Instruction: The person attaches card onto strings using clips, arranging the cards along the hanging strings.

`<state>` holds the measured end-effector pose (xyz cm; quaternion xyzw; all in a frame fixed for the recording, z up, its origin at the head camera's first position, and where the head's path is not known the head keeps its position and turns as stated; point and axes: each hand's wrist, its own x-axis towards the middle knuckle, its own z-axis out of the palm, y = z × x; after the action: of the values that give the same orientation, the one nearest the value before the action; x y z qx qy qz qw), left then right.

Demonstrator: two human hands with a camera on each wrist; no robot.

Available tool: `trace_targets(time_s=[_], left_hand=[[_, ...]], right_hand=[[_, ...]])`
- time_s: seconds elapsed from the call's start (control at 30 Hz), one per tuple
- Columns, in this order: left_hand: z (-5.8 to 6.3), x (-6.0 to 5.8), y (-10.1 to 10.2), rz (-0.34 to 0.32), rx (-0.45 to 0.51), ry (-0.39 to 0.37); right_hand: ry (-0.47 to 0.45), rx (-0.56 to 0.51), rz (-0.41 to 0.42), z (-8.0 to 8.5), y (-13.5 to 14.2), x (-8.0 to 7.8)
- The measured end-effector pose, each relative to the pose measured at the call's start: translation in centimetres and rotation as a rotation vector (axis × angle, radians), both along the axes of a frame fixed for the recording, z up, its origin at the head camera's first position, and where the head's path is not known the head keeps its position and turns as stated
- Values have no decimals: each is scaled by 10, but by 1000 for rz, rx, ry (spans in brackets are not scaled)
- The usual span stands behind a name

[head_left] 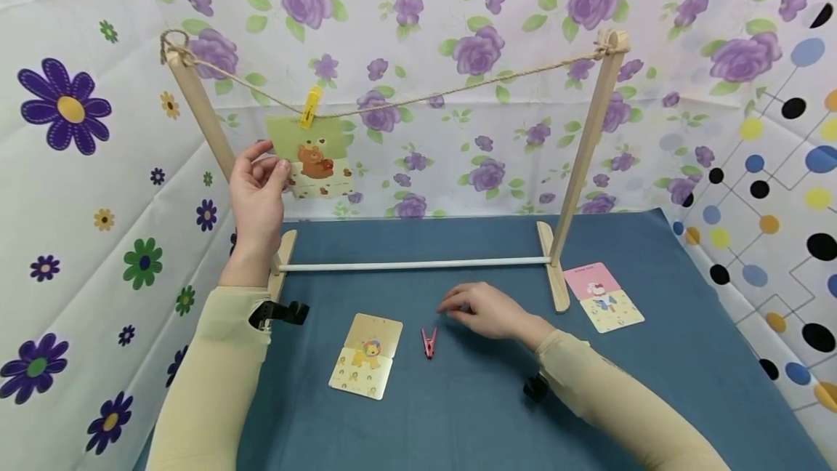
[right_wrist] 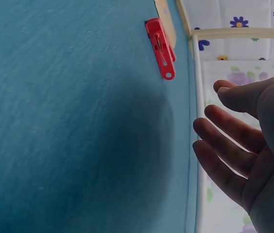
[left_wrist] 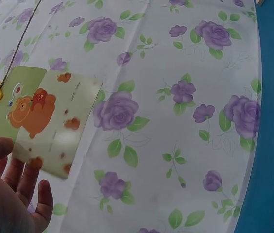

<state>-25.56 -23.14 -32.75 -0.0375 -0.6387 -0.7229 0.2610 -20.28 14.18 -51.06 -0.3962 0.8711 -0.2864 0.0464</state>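
A green and cream bear card (head_left: pixel 316 158) hangs from the rope (head_left: pixel 418 102) under a yellow clothespin (head_left: pixel 311 107). My left hand (head_left: pixel 257 187) is at the card's left edge, fingers loosely bent. In the left wrist view its fingertips (left_wrist: pixel 34 165) overlap the card's border, and whether they touch it is unclear. My right hand (head_left: pixel 487 309) hovers low over the cloth, fingers slightly bent, holding nothing. Just to its left lies a pink-red clothespin (head_left: pixel 429 343), also seen in the right wrist view. Farther left, a yellow lion card (head_left: pixel 366 357) lies flat.
A wooden stand with a left post (head_left: pixel 199 111), a right post (head_left: pixel 586 151) and a white crossbar (head_left: pixel 418 264) spans the blue cloth (head_left: pixel 471 413). Another card, pink and cream (head_left: pixel 603 297), lies beyond the right foot (head_left: pixel 554 275). Patterned cloth walls enclose the table.
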Motion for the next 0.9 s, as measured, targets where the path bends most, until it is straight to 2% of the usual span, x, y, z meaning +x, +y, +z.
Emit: trace_targets(time_s=[0.2,0.37,0.5,0.73,0.9], left_hand=[[-3,1,2,-6,-8,0],[-7,2,2,3,-13,-40],[-14,5,-1,18,-15,-74],[-41,15,-9,38,-67,-134],[-71,31,-14,-13,-195,-188]], right_hand=[[-5,-2,6,-4,7,4],[-38,0,-5,-4,12,7],[-52,0,-13,-5,14,7],[-55,-2,-7,-5,15,7],[-36,6,16,-5,13,8]])
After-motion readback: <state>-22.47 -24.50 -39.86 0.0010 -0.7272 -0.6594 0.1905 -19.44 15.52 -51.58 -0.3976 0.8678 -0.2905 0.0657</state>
